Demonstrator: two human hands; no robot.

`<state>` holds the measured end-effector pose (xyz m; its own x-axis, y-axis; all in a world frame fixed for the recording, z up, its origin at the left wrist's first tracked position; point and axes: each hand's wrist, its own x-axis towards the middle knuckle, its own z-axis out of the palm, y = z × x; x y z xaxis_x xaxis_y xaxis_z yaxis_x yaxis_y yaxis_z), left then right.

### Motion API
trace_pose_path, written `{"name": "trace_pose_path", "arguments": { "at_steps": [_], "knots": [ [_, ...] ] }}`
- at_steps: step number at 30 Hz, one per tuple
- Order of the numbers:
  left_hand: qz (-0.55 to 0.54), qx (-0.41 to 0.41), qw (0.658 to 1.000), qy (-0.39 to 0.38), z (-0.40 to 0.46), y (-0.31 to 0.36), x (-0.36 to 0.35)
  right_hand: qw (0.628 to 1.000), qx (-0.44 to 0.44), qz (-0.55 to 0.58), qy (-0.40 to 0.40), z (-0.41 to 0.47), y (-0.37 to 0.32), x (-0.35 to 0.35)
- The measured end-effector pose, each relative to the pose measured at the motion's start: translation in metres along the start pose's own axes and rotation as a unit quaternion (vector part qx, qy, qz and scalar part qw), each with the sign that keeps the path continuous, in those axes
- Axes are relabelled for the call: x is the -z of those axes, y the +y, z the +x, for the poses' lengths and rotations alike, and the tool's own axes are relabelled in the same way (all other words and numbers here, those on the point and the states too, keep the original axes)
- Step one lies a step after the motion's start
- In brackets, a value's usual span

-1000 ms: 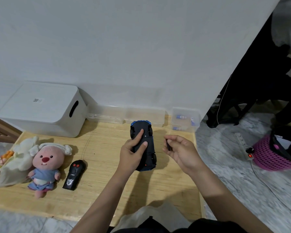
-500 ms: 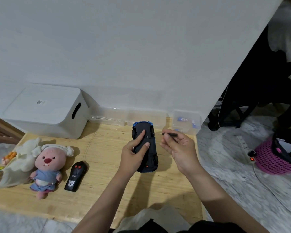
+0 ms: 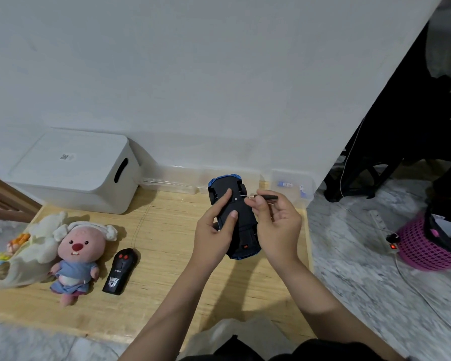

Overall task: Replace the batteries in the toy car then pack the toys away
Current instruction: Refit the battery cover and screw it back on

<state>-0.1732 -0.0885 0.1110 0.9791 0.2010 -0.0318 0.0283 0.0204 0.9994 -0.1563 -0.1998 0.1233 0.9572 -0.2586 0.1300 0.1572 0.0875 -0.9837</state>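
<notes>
The left hand (image 3: 211,234) held the upturned toy car (image 3: 235,217); the right hand (image 3: 276,222) pinched a screwdriver (image 3: 264,196) at its underside. The cover seemed closed, toys unpacked.

Right hand (image 3: 276,225) brought screwdriver (image 3: 264,196) tip to car (image 3: 241,220) underside.

Wooden board (image 3: 167,256): plush (image 3: 74,259), remote (image 3: 120,272).

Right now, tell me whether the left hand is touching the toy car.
Touching. The head view shows the left hand gripping the upturned toy car, thumb and forefinger on its underside.
</notes>
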Motion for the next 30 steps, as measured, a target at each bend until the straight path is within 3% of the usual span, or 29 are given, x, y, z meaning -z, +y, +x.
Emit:
{"name": "trace_pose_path", "arguments": {
  "at_steps": [16,30],
  "knots": [
    [-0.004,-0.025,0.999,0.035,0.002,0.012,-0.004,0.995,0.088,-0.041,-0.008,0.005,0.001,-0.003],
    [-0.009,-0.026,0.999,0.039,0.004,0.014,-0.006,0.994,0.103,-0.047,-0.012,0.008,0.001,-0.002]
  ]
}}
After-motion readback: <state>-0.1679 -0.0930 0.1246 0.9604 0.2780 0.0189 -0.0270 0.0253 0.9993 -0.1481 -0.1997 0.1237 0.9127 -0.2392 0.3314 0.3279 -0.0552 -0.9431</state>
